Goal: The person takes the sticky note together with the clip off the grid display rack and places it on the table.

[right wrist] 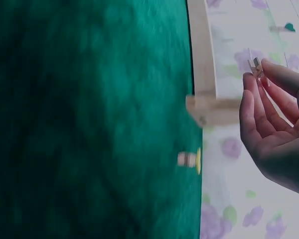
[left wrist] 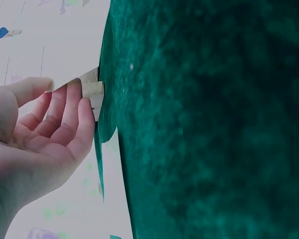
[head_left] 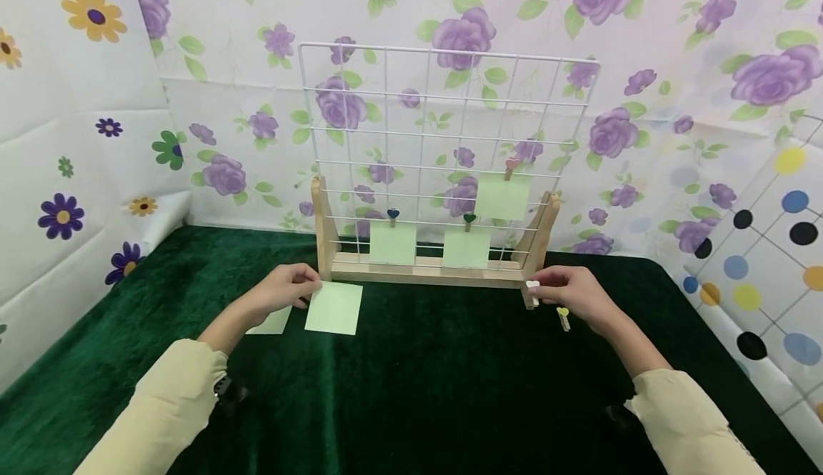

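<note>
My left hand (head_left: 287, 291) pinches the upper left corner of a pale green paper square (head_left: 334, 308) between thumb and fingers. Partly behind that hand, a second paper square (head_left: 270, 323) lies on the dark green cloth. At the stand's right foot, my right hand (head_left: 574, 293) pinches a small clothespin with a white heart (head_left: 532, 291); the right wrist view shows the clothespin (right wrist: 257, 68) at the thumb and fingertips. A clothespin with a yellow heart (head_left: 564, 318) lies on the cloth just below this hand.
A white wire grid (head_left: 444, 136) stands upright in a wooden base (head_left: 427, 272). Three paper squares hang on it from heart clothespins: blue (head_left: 393, 215), green (head_left: 470, 219) and pink (head_left: 511, 166). Flowered sheets (head_left: 225, 125) enclose the green cloth (head_left: 411, 389).
</note>
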`<state>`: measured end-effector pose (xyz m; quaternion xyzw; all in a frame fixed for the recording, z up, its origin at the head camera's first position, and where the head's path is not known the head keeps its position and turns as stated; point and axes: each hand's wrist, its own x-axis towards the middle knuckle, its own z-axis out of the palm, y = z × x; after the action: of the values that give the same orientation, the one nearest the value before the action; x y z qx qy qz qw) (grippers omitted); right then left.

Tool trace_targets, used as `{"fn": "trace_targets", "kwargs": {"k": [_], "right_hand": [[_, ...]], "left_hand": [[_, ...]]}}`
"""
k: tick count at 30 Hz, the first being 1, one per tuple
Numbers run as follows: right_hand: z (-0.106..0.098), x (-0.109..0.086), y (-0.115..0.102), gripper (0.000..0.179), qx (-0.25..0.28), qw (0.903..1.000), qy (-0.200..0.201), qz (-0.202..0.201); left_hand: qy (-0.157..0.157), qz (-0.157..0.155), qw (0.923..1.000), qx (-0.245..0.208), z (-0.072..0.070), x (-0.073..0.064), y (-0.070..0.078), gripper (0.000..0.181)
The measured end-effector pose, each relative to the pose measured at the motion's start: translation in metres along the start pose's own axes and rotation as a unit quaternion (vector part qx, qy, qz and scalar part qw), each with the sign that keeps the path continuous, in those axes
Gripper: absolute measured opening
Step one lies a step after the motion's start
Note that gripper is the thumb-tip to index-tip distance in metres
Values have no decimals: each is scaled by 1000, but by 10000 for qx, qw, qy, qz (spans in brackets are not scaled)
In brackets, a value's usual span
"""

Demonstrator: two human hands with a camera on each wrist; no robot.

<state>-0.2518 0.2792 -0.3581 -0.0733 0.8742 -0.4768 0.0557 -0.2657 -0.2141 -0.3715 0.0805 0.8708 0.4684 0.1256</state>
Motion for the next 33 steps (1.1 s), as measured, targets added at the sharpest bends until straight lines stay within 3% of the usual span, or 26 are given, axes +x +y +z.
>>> {"fn": "trace_targets", "kwargs": {"k": [8, 16, 26, 33], "right_hand": [[-24, -9, 25, 48, -166, 9996, 138, 197], [-43, -16, 52, 50, -240, 9984, 342, 382], [-49, -21, 64, 46, -190, 9971, 184, 712], [-50, -20, 68, 45, -240, 9970, 6, 729]], "left_hand": [[-28, 62, 9999, 80, -11, -6, -6, 25], [75, -198, 9996, 201, -22, -8, -18, 30], [30, -214, 9984, 523, -25, -8, -24, 24], [-36, -203, 9972, 718, -25, -6, -24, 21]]}}
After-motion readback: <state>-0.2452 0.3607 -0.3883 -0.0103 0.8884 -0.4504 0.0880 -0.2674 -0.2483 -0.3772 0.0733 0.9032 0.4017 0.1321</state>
